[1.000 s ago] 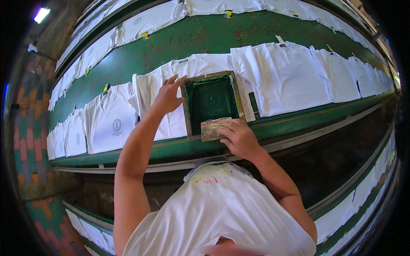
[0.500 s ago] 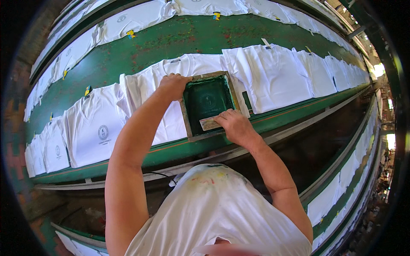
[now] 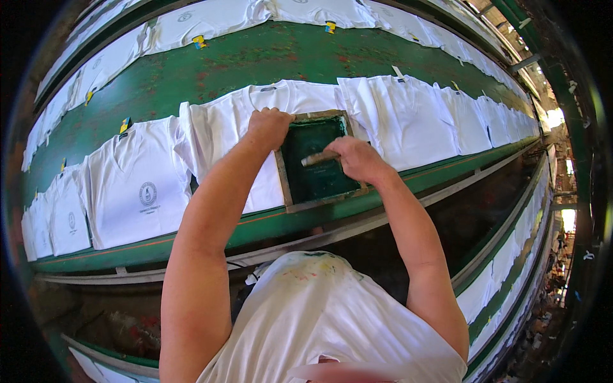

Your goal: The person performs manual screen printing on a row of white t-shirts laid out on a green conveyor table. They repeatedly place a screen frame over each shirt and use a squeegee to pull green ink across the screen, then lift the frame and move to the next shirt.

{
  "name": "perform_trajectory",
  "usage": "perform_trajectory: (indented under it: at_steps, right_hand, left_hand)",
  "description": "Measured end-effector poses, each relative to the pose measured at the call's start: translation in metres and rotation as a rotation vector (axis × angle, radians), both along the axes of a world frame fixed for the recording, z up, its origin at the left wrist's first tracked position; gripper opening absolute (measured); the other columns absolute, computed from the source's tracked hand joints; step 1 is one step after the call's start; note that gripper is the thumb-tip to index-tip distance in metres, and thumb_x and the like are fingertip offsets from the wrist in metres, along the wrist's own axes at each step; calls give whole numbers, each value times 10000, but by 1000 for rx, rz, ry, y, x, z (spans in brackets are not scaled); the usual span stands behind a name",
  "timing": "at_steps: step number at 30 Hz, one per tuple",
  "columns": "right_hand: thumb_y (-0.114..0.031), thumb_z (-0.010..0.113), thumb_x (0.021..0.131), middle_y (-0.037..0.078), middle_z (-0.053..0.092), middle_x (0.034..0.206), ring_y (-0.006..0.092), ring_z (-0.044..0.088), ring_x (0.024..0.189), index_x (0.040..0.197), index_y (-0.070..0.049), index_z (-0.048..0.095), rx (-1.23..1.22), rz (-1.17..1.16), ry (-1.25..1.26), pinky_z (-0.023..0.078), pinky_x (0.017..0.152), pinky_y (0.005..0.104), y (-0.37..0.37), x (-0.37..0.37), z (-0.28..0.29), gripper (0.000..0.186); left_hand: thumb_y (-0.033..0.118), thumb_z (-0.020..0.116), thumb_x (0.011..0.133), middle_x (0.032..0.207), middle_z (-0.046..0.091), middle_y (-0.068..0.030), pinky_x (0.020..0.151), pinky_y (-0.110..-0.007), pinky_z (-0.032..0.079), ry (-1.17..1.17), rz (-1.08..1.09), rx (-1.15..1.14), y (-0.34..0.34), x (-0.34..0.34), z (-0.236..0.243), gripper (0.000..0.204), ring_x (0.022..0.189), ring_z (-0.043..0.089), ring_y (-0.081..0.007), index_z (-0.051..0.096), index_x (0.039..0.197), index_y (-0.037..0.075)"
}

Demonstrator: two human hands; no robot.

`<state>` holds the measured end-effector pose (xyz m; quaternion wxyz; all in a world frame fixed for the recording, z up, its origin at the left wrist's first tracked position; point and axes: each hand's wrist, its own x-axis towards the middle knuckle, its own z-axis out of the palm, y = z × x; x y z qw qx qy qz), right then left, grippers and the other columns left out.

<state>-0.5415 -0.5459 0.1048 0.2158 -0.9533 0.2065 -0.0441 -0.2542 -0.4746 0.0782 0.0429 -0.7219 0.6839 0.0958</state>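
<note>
A wooden-framed printing screen (image 3: 327,199) with dark green mesh lies over a white T-shirt (image 3: 260,182) on the long green table. My left hand (image 3: 271,129) is closed around the frame's far left corner. In my right hand (image 3: 359,158) is a squeegee (image 3: 319,157), held above or against the middle of the mesh; whether its blade touches cannot be told. The squeegee covers part of the faint round design in the mesh. Just left lies a white T-shirt (image 3: 135,198) bearing a dark round print.
More white shirts (image 3: 415,121) lie in a row to the right along the green table (image 3: 236,67). Another row (image 3: 211,25) lines its far side. Yellow-and-blue tags (image 3: 199,42) stick out at some collars. A grey rail (image 3: 204,263) runs along the near edge.
My right hand has carried the squeegee from the screen's near edge to its middle, away from me. My left hand keeps its hold on the frame. The view has shifted slightly.
</note>
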Motion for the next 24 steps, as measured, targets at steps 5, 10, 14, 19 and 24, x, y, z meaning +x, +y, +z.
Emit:
perform_trajectory:
  at_steps: [5, 10, 14, 19, 24]
  right_hand:
    - [68, 604, 912, 204, 784, 1137, 440, 722, 1126, 1212, -32, 782, -156, -37, -187, 573, 1026, 525, -34, 34, -24, 363]
    - [18, 643, 890, 158, 779, 1104, 389, 721, 1102, 1218, -59, 805, -141, 83, -190, 574, 1032, 504, -35, 27, -28, 374]
    - [3, 658, 871, 120, 767, 1102, 351, 709, 1067, 1278, -91, 805, -199, 174, -155, 575, 951, 487, -7, -5, -30, 443]
    - [-106, 667, 910, 136, 763, 1083, 335, 715, 1014, 1286, -72, 797, -245, 245, -269, 561, 904, 478, 28, -47, -38, 399]
    - [-128, 674, 929, 143, 763, 1051, 324, 731, 1014, 1209, -59, 802, -197, 303, -277, 562, 899, 468, 53, -76, -30, 316]
  left_hand:
    - [148, 950, 814, 1335, 778, -114, 1000, -505, 630, -29, 29, 33, -1, -6, 8, 841, 1247, 764, -355, 664, 1575, 365]
    - [157, 896, 889, 1347, 764, -92, 1004, -479, 625, -3, 80, 89, 2, -8, 17, 740, 1256, 761, -322, 689, 1558, 393]
    - [137, 950, 807, 1300, 765, -95, 1033, -500, 599, 0, 97, 78, 1, -9, 15, 851, 1272, 746, -343, 683, 1572, 397]
    - [108, 959, 776, 1284, 759, -118, 1047, -510, 583, 54, 98, 78, 3, -5, 11, 894, 1251, 742, -354, 686, 1580, 387]
    - [76, 967, 761, 1281, 754, -129, 1069, -503, 575, 89, 88, 81, 12, -7, 7, 933, 1255, 734, -373, 673, 1596, 371]
